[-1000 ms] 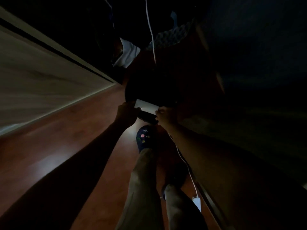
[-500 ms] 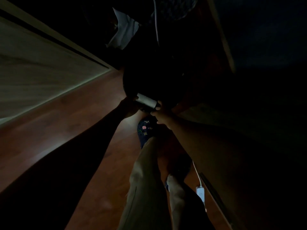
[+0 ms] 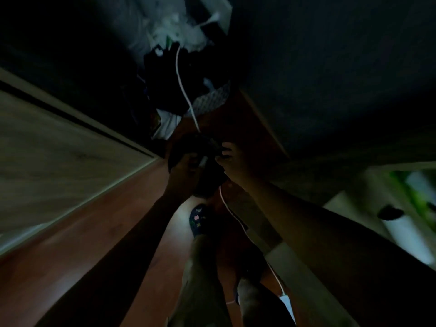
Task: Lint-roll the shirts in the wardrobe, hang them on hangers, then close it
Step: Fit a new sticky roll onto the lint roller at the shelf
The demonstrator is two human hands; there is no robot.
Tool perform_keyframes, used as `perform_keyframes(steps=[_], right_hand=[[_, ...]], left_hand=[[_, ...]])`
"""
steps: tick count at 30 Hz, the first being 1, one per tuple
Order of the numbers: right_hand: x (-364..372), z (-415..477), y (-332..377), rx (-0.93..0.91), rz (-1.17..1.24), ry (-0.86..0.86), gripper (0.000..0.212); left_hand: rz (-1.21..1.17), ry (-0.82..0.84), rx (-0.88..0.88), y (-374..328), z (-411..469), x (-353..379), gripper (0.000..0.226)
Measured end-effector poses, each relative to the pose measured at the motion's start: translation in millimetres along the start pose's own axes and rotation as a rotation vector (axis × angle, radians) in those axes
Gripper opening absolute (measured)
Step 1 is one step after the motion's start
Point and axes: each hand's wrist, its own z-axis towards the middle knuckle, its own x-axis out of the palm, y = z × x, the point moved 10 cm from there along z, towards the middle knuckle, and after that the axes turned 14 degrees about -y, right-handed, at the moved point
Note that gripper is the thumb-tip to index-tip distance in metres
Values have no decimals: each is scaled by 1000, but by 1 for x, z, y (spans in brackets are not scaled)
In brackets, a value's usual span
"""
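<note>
1. Nearest the camera, two bare forearms reached forward and down over the person's legs; one foot wore a dark patterned slipper [image 3: 197, 220] planted on the reddish wooden floor [image 3: 94, 232].
2. A thin white cable [image 3: 232, 215] trailed past the right forearm to a small white block low in the view, likely hanging from the worn camera rig.
3. Further out, the left hand [image 3: 182, 172] was clenched around a pale cylinder, probably the lint roller [image 3: 203, 160]; only a short bright sliver showed between the fingers.
4. The right hand [image 3: 232, 159] sat just beside it, its grip pinching a dark garment [image 3: 200, 159] that bunched between both hands. Judged from this, the cloth was being held taut so the roller could pass over it.
5. The scene was too dim to say whether that garment was a shirt, or whether the roller touched it.
6. To the left ran a pale wardrobe door [image 3: 59, 142], standing open.
7. Farthest off lay a heap of clothes [image 3: 184, 74], light and dark pieces tangled, apparently awaiting rolling and hanging. No hanger was visible.
</note>
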Motion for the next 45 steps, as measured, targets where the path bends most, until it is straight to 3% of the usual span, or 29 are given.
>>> perform_keyframes(steps=[6, 12, 18, 25, 30, 38, 40, 43, 45], right_hand=[[-150, -97, 47, -136, 138, -200, 36], [-310, -211, 4, -227, 132, -505, 19], [-405, -267, -86, -98, 68, -646, 16], [-447, -271, -146, -69, -114, -713, 31], [-433, -252, -165, -117, -176, -642, 41], [-436, -248, -152, -271, -237, -698, 25], [-441, -255, -139, -273, -86, -682, 20], [-460, -275, -107, -214, 352, -664, 17], [-469, -290, -72, -282, 417, -595, 15]], left_hand=[[45, 31, 311, -158, -93, 16, 36], [130, 198, 618, -266, -212, 93, 34], [327, 394, 915, -307, -303, 192, 48], [736, 393, 1152, -307, -318, 264, 64], [969, 345, 1100, -292, -318, 269, 64], [689, 371, 790, -278, -332, 214, 70], [650, 369, 732, -279, -338, 196, 77], [575, 340, 672, -286, -347, 171, 75], [514, 304, 671, -295, -357, 153, 75]])
